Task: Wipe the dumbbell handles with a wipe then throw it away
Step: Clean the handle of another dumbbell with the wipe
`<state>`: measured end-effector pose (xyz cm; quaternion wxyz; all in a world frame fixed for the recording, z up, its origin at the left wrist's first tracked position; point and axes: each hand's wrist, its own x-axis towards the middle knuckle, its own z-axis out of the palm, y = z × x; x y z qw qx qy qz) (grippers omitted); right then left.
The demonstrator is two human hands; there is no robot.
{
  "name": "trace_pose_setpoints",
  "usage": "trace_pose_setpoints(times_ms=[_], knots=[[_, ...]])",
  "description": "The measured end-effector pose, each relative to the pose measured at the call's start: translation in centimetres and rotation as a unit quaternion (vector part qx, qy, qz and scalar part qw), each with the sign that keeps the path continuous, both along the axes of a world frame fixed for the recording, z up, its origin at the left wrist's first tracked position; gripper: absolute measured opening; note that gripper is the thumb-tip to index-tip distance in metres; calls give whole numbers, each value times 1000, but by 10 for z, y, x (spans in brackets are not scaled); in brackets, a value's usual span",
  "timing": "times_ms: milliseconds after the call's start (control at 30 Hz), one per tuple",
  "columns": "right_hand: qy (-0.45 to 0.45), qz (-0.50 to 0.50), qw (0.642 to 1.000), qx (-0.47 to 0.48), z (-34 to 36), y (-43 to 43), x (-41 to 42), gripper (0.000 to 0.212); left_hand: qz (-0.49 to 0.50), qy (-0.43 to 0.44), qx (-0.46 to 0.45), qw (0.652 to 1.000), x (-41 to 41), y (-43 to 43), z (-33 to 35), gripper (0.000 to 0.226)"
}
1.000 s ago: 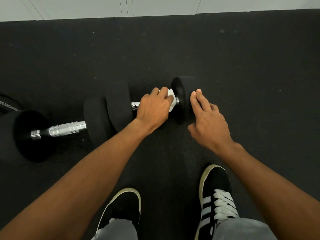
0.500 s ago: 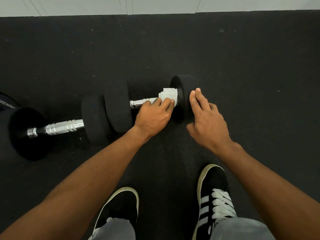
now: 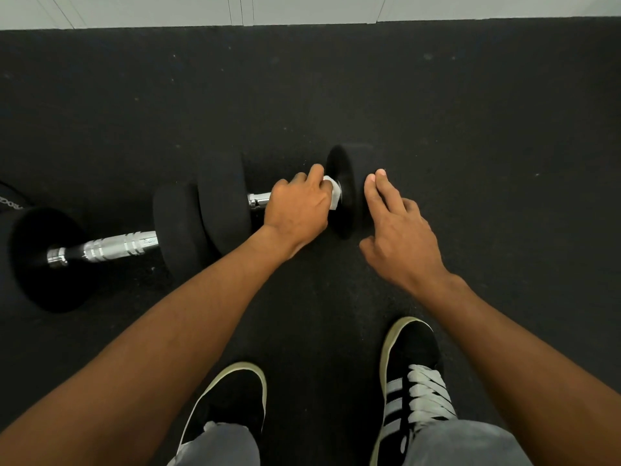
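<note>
We look down on a black speckled rubber floor (image 3: 437, 112) that fills most of the frame, with a strip of pale wall panelling (image 3: 302, 8) along the top edge. Near the centre lies a black round-headed dumbbell with a chrome handle (image 3: 223, 200), its bar running left to right; only a short shiny stub of the handle shows at its left end, just beside the left head. Our left hand (image 3: 297, 210) is clenched over the rest of that handle, knuckles up, grasping a small white wipe (image 3: 332, 195) that peeks out between the fingers and the inner face of the right head (image 3: 342, 193), touching both. Our right hand (image 3: 398, 237) is released, fingers spread and extended, with the two longest fingertips (image 3: 379, 176) resting against the outer side of the same right head and the thumb pointing toward the centre of the frame; it holds nothing. At the left of the frame lies a second black dumbbell with a bare ribbed chrome handle (image 3: 117, 245), slightly nearer to us, its right head just beside, perhaps touching, the left head of the first one. At the far left edge a dark object with white lettering (image 3: 10, 203) is cut off, too little of it visible to name. Along the bottom we see two black sneakers with cream soles: the left one (image 3: 232, 395) plain-toed, the right one (image 3: 413, 371) with white laces and stripes, both under grey trouser legs (image 3: 463, 442).
</note>
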<state>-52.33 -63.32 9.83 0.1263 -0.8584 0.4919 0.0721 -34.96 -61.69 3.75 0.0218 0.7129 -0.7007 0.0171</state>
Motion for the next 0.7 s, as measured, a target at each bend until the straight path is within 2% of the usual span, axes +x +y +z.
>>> trace_pose_setpoints(times_ms=[200, 333, 467, 700], knots=[[-1, 0, 1000, -2, 0, 1, 0, 92, 29, 52, 37, 998, 2, -10, 7, 26], [1, 0, 1000, -2, -2, 0, 0, 91, -11, 7, 6, 1000, 2, -1, 2, 21], [0, 0, 1000, -6, -1, 2, 0, 90, -51, -45, -40, 997, -1, 8, -7, 38], [1, -3, 1000, -3, -1, 0, 0, 91, -79, -96, -75, 989, -2, 16, -18, 41]])
